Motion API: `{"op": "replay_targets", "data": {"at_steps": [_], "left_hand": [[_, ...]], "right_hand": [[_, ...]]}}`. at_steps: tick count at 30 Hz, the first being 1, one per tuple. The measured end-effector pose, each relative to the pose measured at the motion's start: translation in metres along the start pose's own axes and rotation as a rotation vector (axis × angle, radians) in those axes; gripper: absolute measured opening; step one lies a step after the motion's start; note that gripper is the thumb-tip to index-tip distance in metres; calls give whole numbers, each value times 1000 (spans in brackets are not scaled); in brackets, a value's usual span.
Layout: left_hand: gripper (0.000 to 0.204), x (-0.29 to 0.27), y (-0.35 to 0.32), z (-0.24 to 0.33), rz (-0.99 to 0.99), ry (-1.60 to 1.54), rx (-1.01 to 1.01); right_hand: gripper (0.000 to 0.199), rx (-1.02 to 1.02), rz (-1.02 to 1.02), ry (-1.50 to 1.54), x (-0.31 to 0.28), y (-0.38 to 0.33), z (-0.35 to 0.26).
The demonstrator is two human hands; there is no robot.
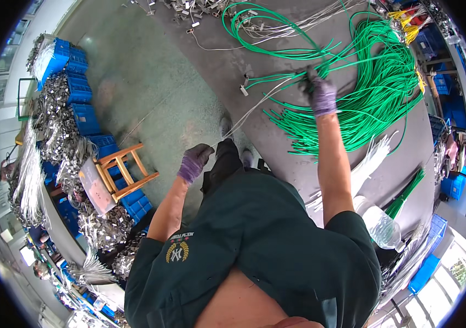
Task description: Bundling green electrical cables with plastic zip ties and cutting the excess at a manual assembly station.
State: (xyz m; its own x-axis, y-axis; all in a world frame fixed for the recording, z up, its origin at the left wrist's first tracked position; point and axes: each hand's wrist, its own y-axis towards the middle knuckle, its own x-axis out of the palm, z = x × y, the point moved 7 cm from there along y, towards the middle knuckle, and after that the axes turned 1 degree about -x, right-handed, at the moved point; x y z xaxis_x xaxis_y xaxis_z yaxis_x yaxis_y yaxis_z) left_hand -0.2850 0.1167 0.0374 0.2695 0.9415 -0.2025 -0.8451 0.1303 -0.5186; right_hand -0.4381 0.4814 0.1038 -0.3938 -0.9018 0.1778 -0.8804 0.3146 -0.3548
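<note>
- A thin grey cable (255, 106) is gripped by the gloved right hand (320, 94) beside the green cable bundle (375, 93) on the grey table (227, 65).
- The cable's near end seems pinched in the gloved left hand (193, 162), above the floor.
- A wooden stool (126, 170) is seen beside blue crates (80, 93).

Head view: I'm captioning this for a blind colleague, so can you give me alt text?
A person's gloved right hand grips green cables on a grey workbench, while the gloved left hand holds a thin grey wire stretched between both hands. Blue crates of metal parts line the floor at left.
</note>
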Motion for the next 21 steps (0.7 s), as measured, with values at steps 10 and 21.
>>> {"op": "replay_targets", "data": {"at_steps": [10,21], "left_hand": [[19,37,17,62,-76,-43,149],[21,37,45,57,-258,40,-19]], "right_hand": [[27,-154,-20,-145,-49,54,-47],[16,225,-316,-28,17,-3,100]]}}
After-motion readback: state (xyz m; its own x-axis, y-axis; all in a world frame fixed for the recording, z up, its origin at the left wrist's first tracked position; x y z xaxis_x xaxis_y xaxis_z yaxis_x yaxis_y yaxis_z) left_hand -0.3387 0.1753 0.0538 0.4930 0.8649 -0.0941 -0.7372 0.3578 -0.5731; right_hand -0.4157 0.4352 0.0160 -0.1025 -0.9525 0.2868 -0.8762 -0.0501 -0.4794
